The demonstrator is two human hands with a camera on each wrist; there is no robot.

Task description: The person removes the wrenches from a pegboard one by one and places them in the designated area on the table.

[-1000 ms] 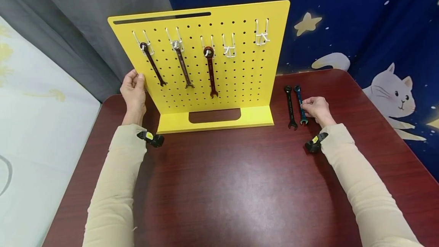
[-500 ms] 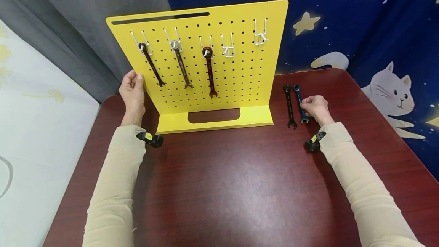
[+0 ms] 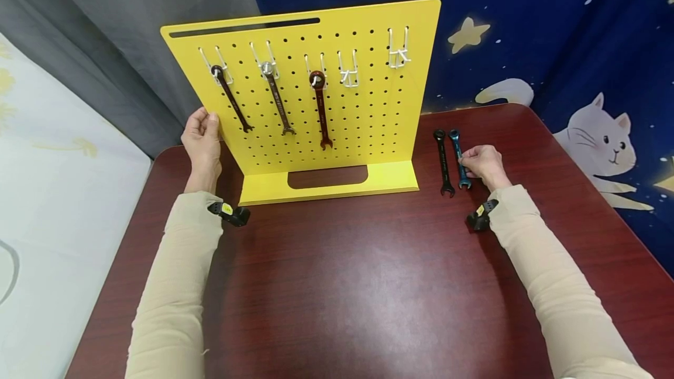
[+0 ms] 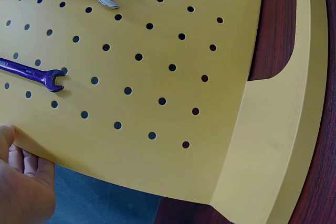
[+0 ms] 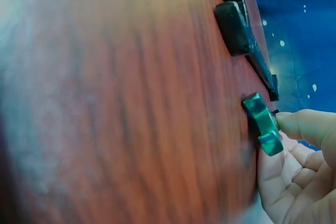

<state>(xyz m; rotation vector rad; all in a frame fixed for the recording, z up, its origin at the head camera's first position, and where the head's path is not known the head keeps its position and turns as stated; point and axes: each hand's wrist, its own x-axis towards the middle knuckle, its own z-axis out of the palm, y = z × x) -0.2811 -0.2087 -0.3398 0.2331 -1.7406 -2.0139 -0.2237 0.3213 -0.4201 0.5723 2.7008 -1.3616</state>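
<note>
My left hand point(image 3: 203, 144) holds the left edge of a yellow pegboard point(image 3: 253, 187), thumb on its front face. In the left wrist view that hand point(image 4: 29, 187) is at the lower left, just below a purple wrench point(image 4: 32, 73). Right of the board, my right hand point(image 3: 485, 165) pinches a blue-green combination wrench point(image 3: 456, 145) by its shaft, between thumb and fingers. Its open end point(image 5: 264, 124) points at the camera in the right wrist view. A black combination wrench point(image 3: 444, 162) lies beside it on the table, to the left.
From white hooks on the board hang the purple wrench, a silver wrench point(image 3: 278, 98) and a dark red wrench point(image 3: 322, 113). Two more white hooks, a middle one point(image 3: 348, 76) and an upper right one point(image 3: 399, 57), carry no wrench. Curtains stand behind the dark red table point(image 3: 337, 274).
The blue-green wrench and the right hand on it have shifted very slightly. The left hand keeps its hold on the board's edge, and the hanging wrenches are as before.
</note>
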